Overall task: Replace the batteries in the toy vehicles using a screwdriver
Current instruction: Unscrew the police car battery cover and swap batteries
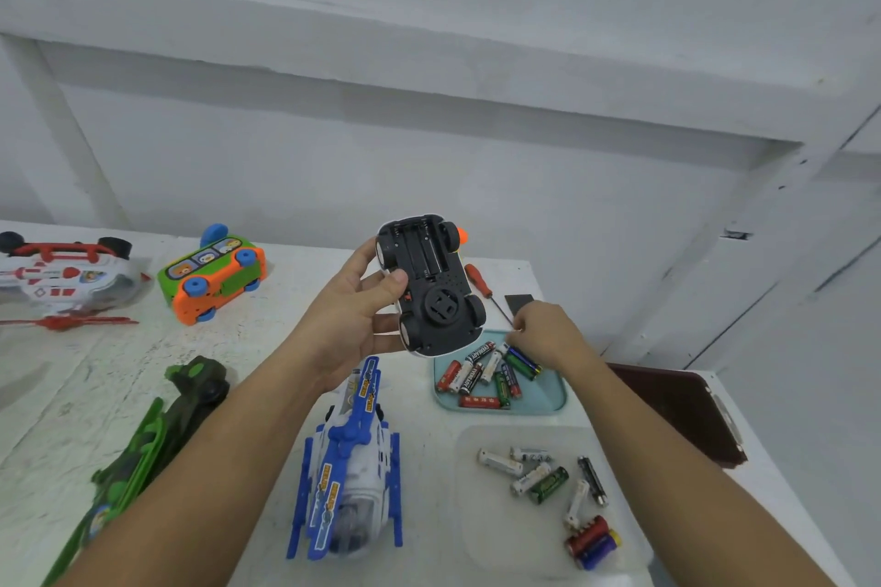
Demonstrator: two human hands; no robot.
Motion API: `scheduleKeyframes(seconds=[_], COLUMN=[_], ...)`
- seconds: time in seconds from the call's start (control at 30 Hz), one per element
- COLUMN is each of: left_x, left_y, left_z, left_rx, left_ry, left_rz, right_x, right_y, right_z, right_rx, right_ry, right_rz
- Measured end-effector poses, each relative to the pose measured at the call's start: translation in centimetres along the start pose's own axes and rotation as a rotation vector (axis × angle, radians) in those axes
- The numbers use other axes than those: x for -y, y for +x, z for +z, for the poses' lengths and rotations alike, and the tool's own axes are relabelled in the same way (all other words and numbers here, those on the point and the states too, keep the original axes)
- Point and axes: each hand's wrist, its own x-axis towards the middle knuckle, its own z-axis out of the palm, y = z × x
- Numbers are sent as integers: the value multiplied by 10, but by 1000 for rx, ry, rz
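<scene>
Both my forearms were bare, stretched from the near edge toward the far side. My left arm angled in from near left. My left hand (355, 307) was raised, palm turned right, thumb (392, 280) pressed on the underside of the toy car (436, 288), the other fingers wrapped behind it. My right arm angled in from near right, wrist bent down. My right hand (548, 334) sat lower, back up, fingertips (517, 333) bunched and pointing down and left. I could not tell whether they pinched anything.
</scene>
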Motion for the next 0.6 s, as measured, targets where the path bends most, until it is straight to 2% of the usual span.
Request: scheduleKeyframes(seconds=[0.2, 0.43, 0.5, 0.6], left_x=[2, 2, 2, 2], left_y=[-5, -10, -11, -12], left_z=[2, 6, 8, 10], left_rx=[-18, -23, -22, -20], left_ry=[1, 3, 10, 17], left_rz=[0, 4, 8, 11], right_x=[3, -2, -2, 6], right_y=[-4, -14, -19, -32], right_z=[2, -6, -14, -39], right_rx=[-23, 17, 20, 28], right_ry=[32, 316, 519, 1038], right_rz=[-3, 75, 122, 214])
